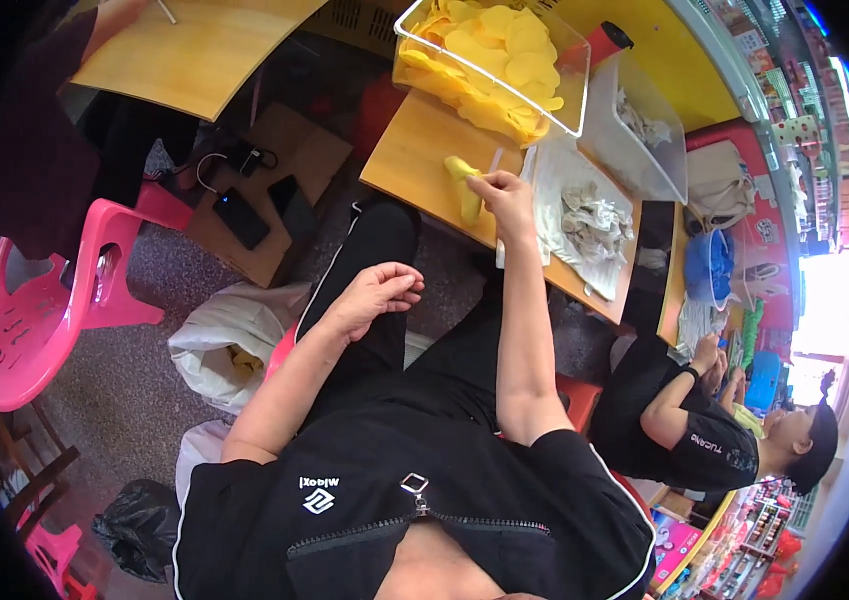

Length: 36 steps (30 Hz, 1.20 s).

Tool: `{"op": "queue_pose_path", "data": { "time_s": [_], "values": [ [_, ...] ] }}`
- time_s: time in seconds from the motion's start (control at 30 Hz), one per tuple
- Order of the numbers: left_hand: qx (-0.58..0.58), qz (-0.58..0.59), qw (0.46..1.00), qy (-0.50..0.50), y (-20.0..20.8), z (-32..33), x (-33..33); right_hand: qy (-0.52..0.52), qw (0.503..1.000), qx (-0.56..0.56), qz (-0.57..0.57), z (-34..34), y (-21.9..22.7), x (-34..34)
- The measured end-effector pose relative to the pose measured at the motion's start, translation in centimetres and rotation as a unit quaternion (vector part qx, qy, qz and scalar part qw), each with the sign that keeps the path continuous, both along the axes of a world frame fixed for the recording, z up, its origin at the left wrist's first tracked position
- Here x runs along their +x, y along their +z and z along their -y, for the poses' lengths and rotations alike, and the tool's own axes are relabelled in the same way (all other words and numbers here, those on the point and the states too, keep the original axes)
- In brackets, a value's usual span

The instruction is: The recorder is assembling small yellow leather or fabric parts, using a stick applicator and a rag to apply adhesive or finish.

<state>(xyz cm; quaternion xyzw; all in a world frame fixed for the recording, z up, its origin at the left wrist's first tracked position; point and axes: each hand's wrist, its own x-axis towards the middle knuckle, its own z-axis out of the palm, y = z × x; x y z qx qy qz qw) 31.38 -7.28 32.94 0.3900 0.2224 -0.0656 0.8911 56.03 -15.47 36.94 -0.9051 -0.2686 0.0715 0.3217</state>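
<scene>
While right hand (507,203) pinches yellow piece (467,198) near one o'clock, left hand (380,298), nine o'clock, hangs empty, loosely curled; piece seems light, soft, best gripped by edge.

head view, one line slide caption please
Right hand pinches a yellow piece at a wooden table near a clear bin of yellow cutouts; left hand loosely curled.

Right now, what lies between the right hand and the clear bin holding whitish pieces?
In the head view, a white sheet on the wooden table lies between the right hand and the clear bin.
</scene>
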Motion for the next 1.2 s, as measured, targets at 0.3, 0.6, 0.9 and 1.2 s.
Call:
{"op": "queue_pose_path", "data": {
  "time_s": [0.3,0.6,0.9,1.2],
  "values": [
    [0.0,-0.013,1.0,-0.002,-0.2,0.0,0.2,0.083,0.895,0.296,-0.323,0.5,-0.2,2.4],
    [0.006,-0.011,1.0,0.016,-0.2,0.6,0.4,0.031,0.762,0.468,-0.446,-0.1,-0.2,-0.2],
    [0.703,0.164,0.645,0.253,6.3,0.0,3.0,-0.001,0.851,0.327,-0.411,0.2,2.1,-5.5],
    [0.283,0.212,0.895,0.272,4.4,-0.9,4.1,0.066,0.864,0.351,-0.355,2.5,2.6,-8.5]
  ]
}}
